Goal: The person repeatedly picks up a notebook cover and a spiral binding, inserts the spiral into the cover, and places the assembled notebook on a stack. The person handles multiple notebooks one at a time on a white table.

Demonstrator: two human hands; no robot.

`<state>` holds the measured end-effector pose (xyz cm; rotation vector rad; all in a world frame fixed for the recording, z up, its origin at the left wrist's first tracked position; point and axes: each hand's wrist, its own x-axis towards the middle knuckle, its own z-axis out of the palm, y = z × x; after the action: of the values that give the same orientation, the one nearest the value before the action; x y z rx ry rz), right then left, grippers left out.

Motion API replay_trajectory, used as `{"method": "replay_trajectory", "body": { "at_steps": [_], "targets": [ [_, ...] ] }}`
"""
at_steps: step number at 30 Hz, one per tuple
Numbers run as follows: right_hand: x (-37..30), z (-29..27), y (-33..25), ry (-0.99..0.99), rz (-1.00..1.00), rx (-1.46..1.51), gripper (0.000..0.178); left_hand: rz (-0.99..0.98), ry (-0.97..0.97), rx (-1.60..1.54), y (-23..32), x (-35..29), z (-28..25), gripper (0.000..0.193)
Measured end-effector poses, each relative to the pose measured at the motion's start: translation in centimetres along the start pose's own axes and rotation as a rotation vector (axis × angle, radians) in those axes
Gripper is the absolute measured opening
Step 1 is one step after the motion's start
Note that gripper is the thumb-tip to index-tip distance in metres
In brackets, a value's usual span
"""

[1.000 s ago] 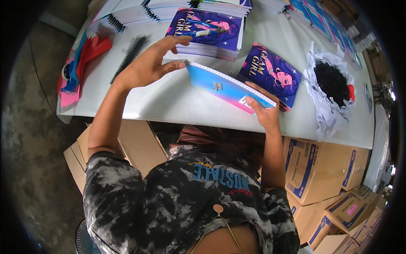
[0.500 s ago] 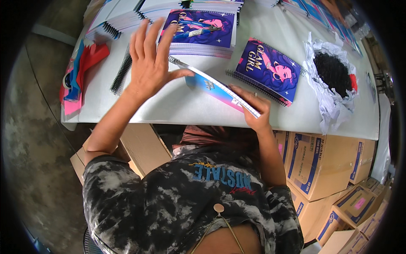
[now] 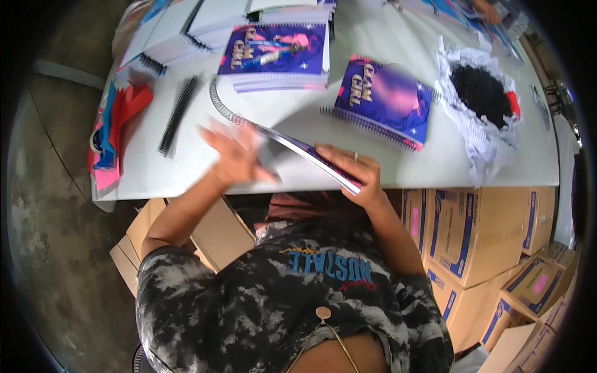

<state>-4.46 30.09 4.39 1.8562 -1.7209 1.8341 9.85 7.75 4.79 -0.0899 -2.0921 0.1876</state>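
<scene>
My right hand [image 3: 359,173] grips a notebook [image 3: 311,156] at its near right end, held nearly edge-on over the table's front. From its far left end a loose spiral binding coil [image 3: 225,110] sticks out and curves away toward the notebook stack. My left hand [image 3: 236,155] is beside the coil's lower part, blurred by motion, fingers spread and thumb apart. Whether it touches the coil I cannot tell. A stack of purple illustrated notebooks [image 3: 280,81] stands beyond, with blue-handled pliers [image 3: 270,57] on top. Right of it lies a smaller pile of spiral-bound notebooks [image 3: 382,102].
A bundle of black coils [image 3: 180,115] lies at left, near red and blue material [image 3: 124,105] with a tape roll. Crumpled paper [image 3: 479,140] holds a black tangled heap [image 3: 479,93] at right. White page stacks [image 3: 217,25] line the back. Cardboard boxes [image 3: 479,230] stand below right.
My left hand has come down toward me from above the notebook. The held notebook has turned more edge-on, and a long length of coil now shows beyond its end.
</scene>
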Motion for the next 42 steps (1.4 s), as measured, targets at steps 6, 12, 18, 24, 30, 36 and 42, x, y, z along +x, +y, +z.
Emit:
{"method": "replay_trajectory", "body": {
  "at_steps": [6, 12, 18, 24, 30, 36, 42],
  "targets": [
    [0.2, 0.3, -0.8, -0.001, 0.060, 0.053, 0.031, -0.043, -0.274, -0.083, 2.5, -3.1, 0.5, 0.105],
    [0.5, 0.2, -1.1, -0.051, 0.015, 0.080, 0.036, -0.398, 0.210, -0.124, -4.4, -1.4, 1.6, 0.102],
    [0.2, 0.1, -0.2, 0.028, 0.026, 0.015, 0.032, 0.208, 0.032, -0.100, 2.9, 2.6, 0.9, 0.100],
    [0.8, 1.1, -0.4, 0.031, 0.052, 0.085, 0.036, -0.005, -0.248, -0.227, 4.4, -2.6, 2.5, 0.108],
    [1.0, 1.0, -1.0, -0.068, 0.115, 0.098, 0.038, -0.324, 0.273, -0.187, 1.3, 4.3, 2.3, 0.091],
    [0.9, 1.2, -0.3, 0.041, 0.131, 0.090, 0.036, 0.263, -0.097, -0.183, 5.6, -1.3, 1.6, 0.099],
    [0.8, 2.0, -0.4, 0.042, 0.107, 0.070, 0.039, 0.013, -0.310, -0.345, 5.4, -4.0, 2.3, 0.105]
  ]
}}
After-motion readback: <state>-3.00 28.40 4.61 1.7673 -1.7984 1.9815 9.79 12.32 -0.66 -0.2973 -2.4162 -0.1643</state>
